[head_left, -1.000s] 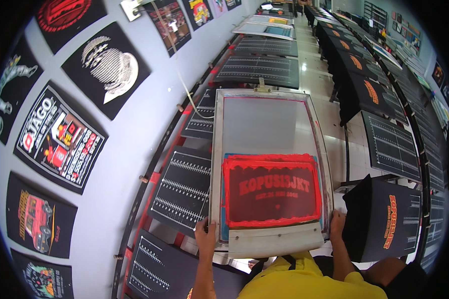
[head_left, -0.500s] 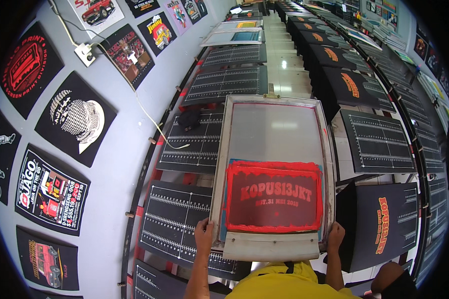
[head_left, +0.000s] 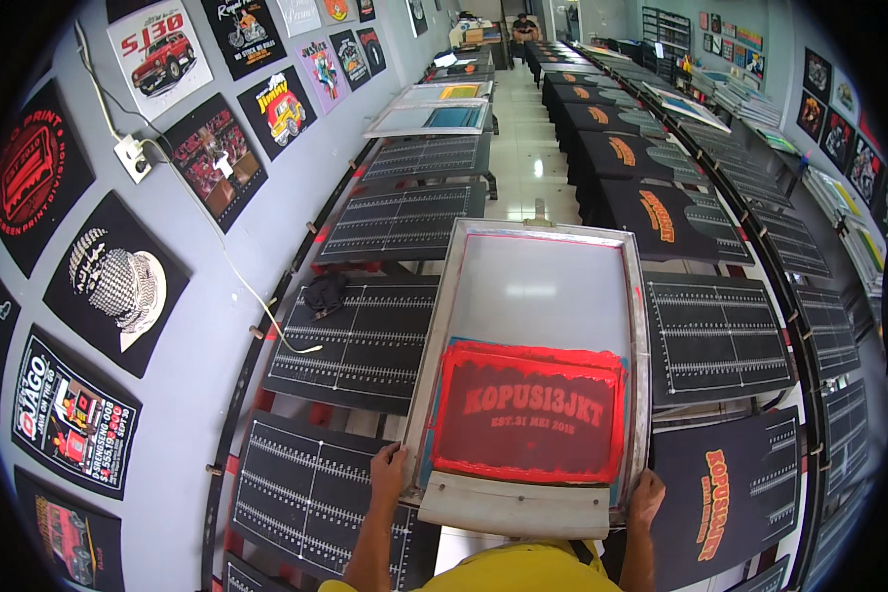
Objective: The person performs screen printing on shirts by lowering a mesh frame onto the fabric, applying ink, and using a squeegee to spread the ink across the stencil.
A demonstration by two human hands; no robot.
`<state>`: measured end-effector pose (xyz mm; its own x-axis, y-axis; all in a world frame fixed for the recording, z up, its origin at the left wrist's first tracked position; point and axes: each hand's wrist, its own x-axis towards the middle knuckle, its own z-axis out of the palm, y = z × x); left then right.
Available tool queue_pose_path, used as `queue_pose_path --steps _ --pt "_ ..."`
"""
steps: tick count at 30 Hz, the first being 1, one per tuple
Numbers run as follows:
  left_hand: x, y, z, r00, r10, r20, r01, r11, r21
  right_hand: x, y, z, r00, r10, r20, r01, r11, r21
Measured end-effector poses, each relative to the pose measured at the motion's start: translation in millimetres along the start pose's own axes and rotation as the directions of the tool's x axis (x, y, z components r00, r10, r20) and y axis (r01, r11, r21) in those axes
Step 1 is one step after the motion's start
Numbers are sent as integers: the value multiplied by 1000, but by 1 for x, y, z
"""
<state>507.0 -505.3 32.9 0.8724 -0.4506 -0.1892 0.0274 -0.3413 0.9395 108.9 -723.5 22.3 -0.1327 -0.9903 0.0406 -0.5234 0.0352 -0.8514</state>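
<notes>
A silk-screen frame (head_left: 642, 296) is held up in front of me, between the two rows of boards. My left hand (head_left: 387, 469) is closed around its left edge near the lower corner. The right edge is gripped by my right hand (head_left: 645, 496), also closed. Red ink (head_left: 617, 434) lies thick around a rectangular stencil area (head_left: 528, 444) with curved lettering. Higher up, the mesh (head_left: 543, 286) is pale and plain. A cream-coloured flap (head_left: 513, 508) spans the frame's near end.
Black marked printing boards (head_left: 355, 335) line the left side. On the right, black T-shirts (head_left: 661, 508) with orange prints lie on similar boards. A dark cap-like item (head_left: 326, 293) and a hanging cable (head_left: 266, 304) are at the left. A person (head_left: 525, 30) is at the aisle's far end.
The surroundings have shifted down and left in view, and the aisle's far end now shows. The screen frame stays in both hands, slightly lower in view.
</notes>
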Motion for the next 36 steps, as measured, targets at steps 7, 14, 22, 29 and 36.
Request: queue_pose_path --steps 7,14,22,29,36 --pt "22 30 52 996 44 78 -37 995 -97 44 6 -9 998 -50 -23 51 999 16" --pt "51 41 83 996 56 74 -47 993 -111 88 11 -4 998 -62 25 62 998 24" --pt "122 76 116 992 47 115 -29 987 -157 149 -18 52 997 -70 -43 68 997 -41" --pt "234 90 160 994 0 109 25 972 -233 254 -52 137 992 -124 -8 124 992 -16" --pt "315 122 202 999 3 44 9 961 -275 360 -103 199 978 -200 54 203 978 -57"
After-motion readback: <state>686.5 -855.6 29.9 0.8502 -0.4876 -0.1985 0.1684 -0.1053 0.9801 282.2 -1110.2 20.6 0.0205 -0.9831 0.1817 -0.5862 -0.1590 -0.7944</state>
